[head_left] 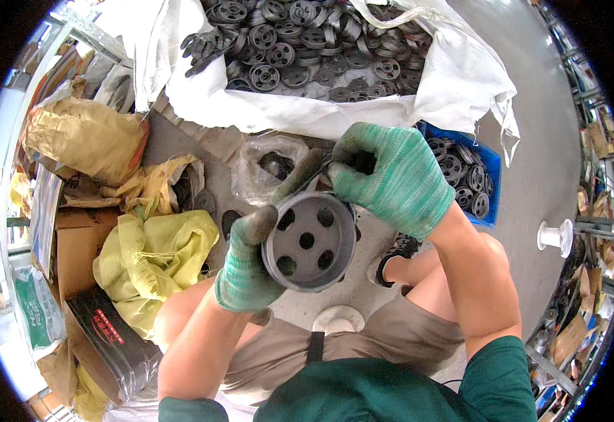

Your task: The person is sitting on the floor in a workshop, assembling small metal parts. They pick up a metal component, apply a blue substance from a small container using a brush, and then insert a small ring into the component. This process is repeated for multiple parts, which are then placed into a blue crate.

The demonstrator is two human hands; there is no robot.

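In front of my lap, my left hand (248,271) in a green knitted glove with dark fingers grips a grey pulley wheel (307,263). Its round face is tilted toward me and shows a centre hole with larger holes around it. Beyond the wheel's far rim, my gloved right hand (395,177) is closed, fingertips pinched close to the left fingers. A small dark bit shows at the pinch; what it is, I cannot make out. A clear plastic bag (249,165) lies on the floor just past the wheel.
Ahead, a white woven sack (454,91) lies spread open with many black wheels (279,55). A blue crate (491,169) of similar wheels stands to the right. Leftward are a yellow-green sack (156,246), a brown paper sack (85,137) and a black box (99,327). A white spool (556,238) lies far right.
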